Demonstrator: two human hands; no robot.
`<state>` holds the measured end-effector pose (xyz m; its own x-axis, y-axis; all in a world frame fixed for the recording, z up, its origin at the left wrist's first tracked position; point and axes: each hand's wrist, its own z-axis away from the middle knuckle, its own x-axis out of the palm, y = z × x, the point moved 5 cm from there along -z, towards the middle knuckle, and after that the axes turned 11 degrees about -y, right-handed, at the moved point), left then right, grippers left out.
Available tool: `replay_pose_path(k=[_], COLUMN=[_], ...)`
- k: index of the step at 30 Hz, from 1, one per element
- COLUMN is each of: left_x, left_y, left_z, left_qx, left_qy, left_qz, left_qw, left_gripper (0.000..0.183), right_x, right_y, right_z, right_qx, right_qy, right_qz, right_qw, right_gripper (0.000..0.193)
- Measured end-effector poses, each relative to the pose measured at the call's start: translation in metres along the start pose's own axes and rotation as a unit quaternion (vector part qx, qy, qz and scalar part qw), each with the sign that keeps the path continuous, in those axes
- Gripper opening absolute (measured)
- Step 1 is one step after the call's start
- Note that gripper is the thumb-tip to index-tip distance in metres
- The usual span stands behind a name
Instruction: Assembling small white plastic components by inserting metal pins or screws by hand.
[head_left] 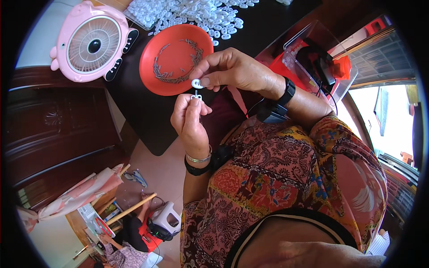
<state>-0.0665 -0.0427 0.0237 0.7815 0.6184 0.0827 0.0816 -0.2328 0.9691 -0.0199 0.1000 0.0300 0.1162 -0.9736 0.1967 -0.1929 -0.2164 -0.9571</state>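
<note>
Between thumb and fingers, my right hand pinches a small white oval plastic piece with a hole. Just below it, my left hand is closed on another small white plastic piece. A thin metal pin stands up between the two pieces; whether it joins both I cannot tell. Both hands are held at the near edge of a round red tray. Many short grey metal pins lie in it, mostly in a ring along its wall.
A heap of white plastic pieces covers the far part of the dark table. A pink fan stands at the left. A clear plastic bin is at the right. Another person sits at lower left, near scissors on the floor.
</note>
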Motion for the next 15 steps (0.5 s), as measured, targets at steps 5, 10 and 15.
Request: replay_pose_path(k=[5, 10, 15], left_x=[0.0004, 0.0028, 0.0038], left_y=[-0.0013, 0.0, -0.0013], left_z=[-0.0007, 0.0005, 0.0005], left_qx=[-0.015, -0.021, -0.028], left_qy=[0.008, 0.012, 0.014], left_qz=[-0.051, -0.072, -0.084], left_qw=[0.999, 0.997, 0.996], left_gripper=[0.019, 0.02, 0.02], right_x=[-0.0016, -0.0015, -0.0015], right_y=[0.0019, 0.0001, -0.001], right_z=[0.0025, 0.0034, 0.0052], right_qx=[0.025, 0.016, -0.006], right_qy=[-0.003, -0.005, -0.011], right_qz=[0.023, 0.041, 0.06], right_qw=[0.999, 0.999, 0.998], right_gripper=[0.017, 0.017, 0.017])
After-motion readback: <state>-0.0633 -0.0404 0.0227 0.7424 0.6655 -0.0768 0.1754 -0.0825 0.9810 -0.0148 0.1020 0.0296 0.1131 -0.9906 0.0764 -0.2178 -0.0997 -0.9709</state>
